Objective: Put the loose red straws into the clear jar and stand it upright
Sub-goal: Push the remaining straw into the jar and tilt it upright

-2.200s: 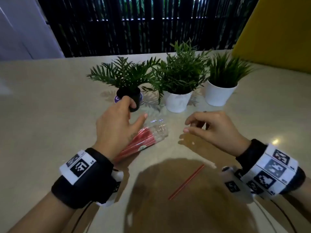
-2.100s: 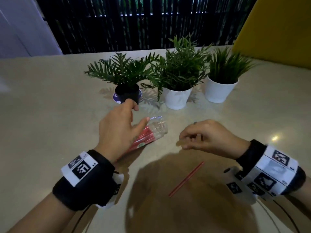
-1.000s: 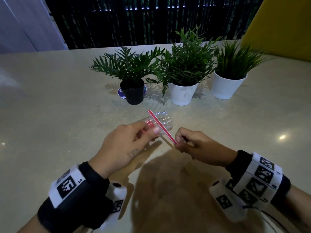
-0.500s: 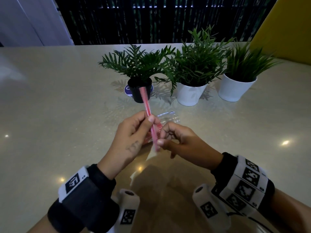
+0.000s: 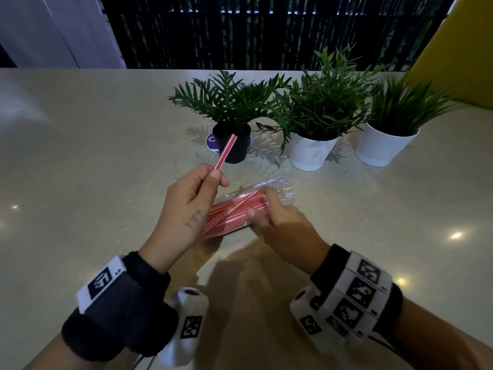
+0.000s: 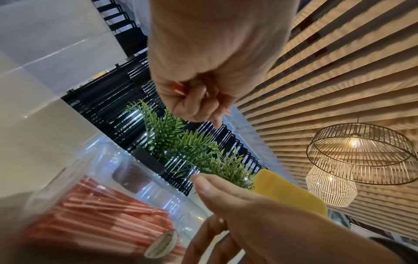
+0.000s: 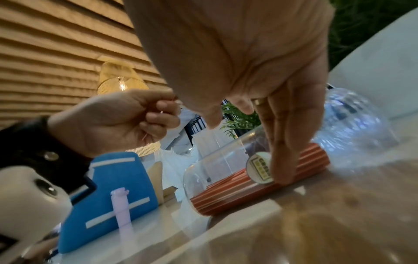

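A clear jar (image 5: 283, 193) lies on its side on the beige table (image 5: 80, 182), mouth towards the far right. A bundle of red straws (image 5: 229, 217) fills its lower part. My right hand (image 5: 260, 205) grips the jar from above, thumb on the near side, fingers (image 7: 282, 142) over the label side. My left hand (image 5: 213, 177) hovers just left of the jar and pinches one red straw (image 5: 225, 152) near its lower end. The straw points up and away towards the black pot. In the left wrist view the straw (image 6: 178, 88) shows between curled fingers above the jar (image 6: 106, 160).
Three potted plants stand in a row behind the jar: a black pot (image 5: 234, 145) and two white pots (image 5: 310, 153) (image 5: 384, 148). A yellow panel (image 5: 453, 49) rises at the far right. A blue object (image 7: 108, 196) sits to my left in the right wrist view.
The right hand picked the loose straw off the table and passed it to the left hand. The left hand let go of the jar; the right hand now grips it.
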